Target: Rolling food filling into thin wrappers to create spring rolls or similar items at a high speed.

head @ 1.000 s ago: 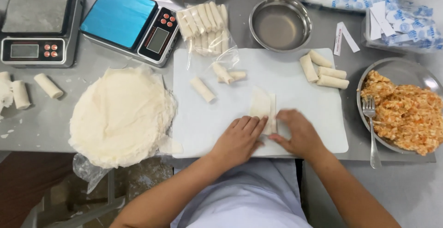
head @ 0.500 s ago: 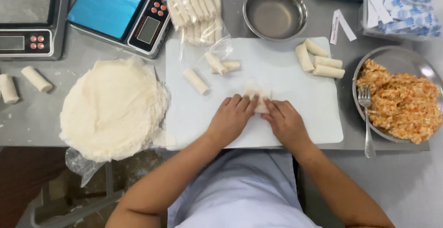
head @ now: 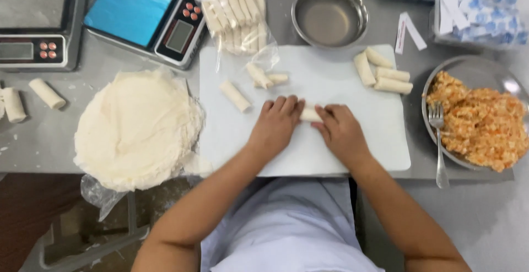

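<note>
Two hands, the left hand (head: 277, 124) and right hand (head: 340, 130), press fingertips on one small pale roll (head: 309, 114) at the frame centre, on the white cutting board (head: 336, 156). It looks soft, light and easily torn; gentle hold at both ends seems best.

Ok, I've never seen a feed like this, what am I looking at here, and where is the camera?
No machine: the one view comes from a camera on a person's head, looking down at their own bare hands. The left hand and right hand press on a small pale roll on a white cutting board. More finished rolls lie on the board. Left of it is a stack of round wrappers; right, a metal plate of orange filling with a fork. Behind are two scales, a bag of rolls and a metal bowl.
</note>
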